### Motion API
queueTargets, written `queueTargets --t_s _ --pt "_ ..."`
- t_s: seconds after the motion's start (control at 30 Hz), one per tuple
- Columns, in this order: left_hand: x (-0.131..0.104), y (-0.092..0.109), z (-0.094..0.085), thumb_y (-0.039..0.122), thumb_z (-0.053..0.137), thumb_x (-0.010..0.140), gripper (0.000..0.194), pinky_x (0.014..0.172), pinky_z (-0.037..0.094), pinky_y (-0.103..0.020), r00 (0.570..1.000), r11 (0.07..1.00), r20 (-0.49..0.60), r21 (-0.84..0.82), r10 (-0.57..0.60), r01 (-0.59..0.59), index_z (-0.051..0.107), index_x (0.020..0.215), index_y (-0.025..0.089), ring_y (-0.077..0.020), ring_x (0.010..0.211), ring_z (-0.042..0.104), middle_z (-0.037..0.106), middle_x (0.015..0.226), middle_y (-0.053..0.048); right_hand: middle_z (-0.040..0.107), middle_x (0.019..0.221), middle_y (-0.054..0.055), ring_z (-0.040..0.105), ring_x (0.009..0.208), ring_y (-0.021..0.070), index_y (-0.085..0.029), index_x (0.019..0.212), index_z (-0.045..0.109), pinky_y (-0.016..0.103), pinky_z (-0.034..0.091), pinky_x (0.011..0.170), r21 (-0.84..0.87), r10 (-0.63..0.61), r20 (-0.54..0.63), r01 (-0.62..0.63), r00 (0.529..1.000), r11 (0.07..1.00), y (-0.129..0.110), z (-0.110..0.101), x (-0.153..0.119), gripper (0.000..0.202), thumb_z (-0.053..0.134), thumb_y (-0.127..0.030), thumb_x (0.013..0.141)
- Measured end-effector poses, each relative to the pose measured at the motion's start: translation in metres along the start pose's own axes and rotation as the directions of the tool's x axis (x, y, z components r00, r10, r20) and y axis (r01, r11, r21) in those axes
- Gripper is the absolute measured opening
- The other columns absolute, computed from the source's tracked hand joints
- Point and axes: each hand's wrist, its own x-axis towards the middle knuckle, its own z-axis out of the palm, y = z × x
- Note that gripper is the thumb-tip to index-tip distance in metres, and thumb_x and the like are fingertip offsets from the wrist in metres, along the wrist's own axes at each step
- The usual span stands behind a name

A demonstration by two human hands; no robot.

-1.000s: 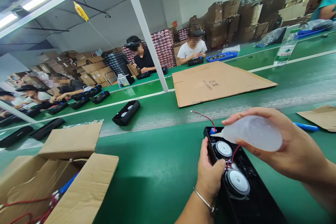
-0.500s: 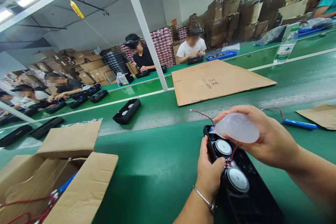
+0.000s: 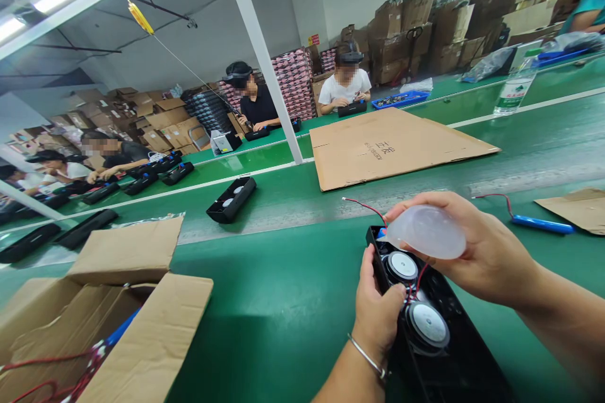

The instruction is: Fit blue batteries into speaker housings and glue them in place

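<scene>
Squeeze bottle [image 3: 428, 232], clamped in the right hand [image 3: 486, 252], has come nearer and now holds its tip at the black speaker housing's [image 3: 454, 359] far end, which the left hand [image 3: 378, 308] keeps gripping on the desk [image 3: 283, 302].

A flattened cardboard sheet [image 3: 397, 146] lies on the green belt [image 3: 283, 302]; an open carton [image 3: 108, 315] sits near left; a water bottle [image 3: 516, 89] stands far right; a loose blue battery [image 3: 541, 223] lies nearby.
</scene>
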Motion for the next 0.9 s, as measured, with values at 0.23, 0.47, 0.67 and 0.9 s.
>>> queueTargets --t_s 0.23,0.47,0.67,0.9 --pt "0.0029 -0.0073 -0.0054 0.012 0.068 0.056 0.077 0.106 0.029 -0.037 0.995 0.997 0.075 0.039 0.069 -0.072 0.042 0.129 0.021 -0.0275 0.123 0.040 0.049 0.129 -0.007 0.056 0.106 0.000 0.055 0.096 0.0150 -0.025 0.111 0.045 0.024 0.049 0.079 0.005 -0.002 0.013 0.002 1.000 1.000 -0.0017 -0.0014 -0.0014 0.038 0.060 -0.031 0.077" --pt "0.0011 -0.0038 -0.0036 0.011 0.068 0.056 0.078 0.105 0.032 -0.036 0.997 0.999 0.072 0.028 0.040 -0.042 0.042 0.128 0.021 -0.0267 0.121 0.042 0.050 0.128 -0.008 0.057 0.107 0.001 0.056 0.096 0.0169 -0.026 0.112 0.044 0.026 0.050 0.077 0.018 0.004 0.025 -0.005 1.000 1.000 -0.0004 -0.0014 -0.0037 0.038 0.059 -0.030 0.077" --pt "0.0027 -0.0028 -0.0025 0.011 0.068 0.056 0.077 0.105 0.030 -0.036 0.997 0.999 0.062 0.022 0.035 -0.036 0.042 0.128 0.020 -0.0266 0.121 0.043 0.050 0.128 -0.008 0.057 0.106 0.001 0.057 0.094 0.0165 -0.026 0.112 0.045 0.025 0.051 0.076 0.009 -0.011 0.011 0.011 1.000 1.000 -0.0010 -0.0025 -0.0059 0.037 0.058 -0.031 0.078" --pt "0.0044 0.0004 -0.0039 0.013 0.067 0.057 0.072 0.105 0.031 -0.037 0.996 0.999 0.075 -0.009 0.042 -0.041 0.042 0.125 0.019 -0.0263 0.119 0.044 0.050 0.126 -0.010 0.057 0.105 0.002 0.056 0.094 0.0167 -0.025 0.111 0.045 0.026 0.051 0.076 0.027 0.015 0.019 -0.015 1.000 1.000 0.0017 -0.0023 -0.0085 0.036 0.058 -0.030 0.078"
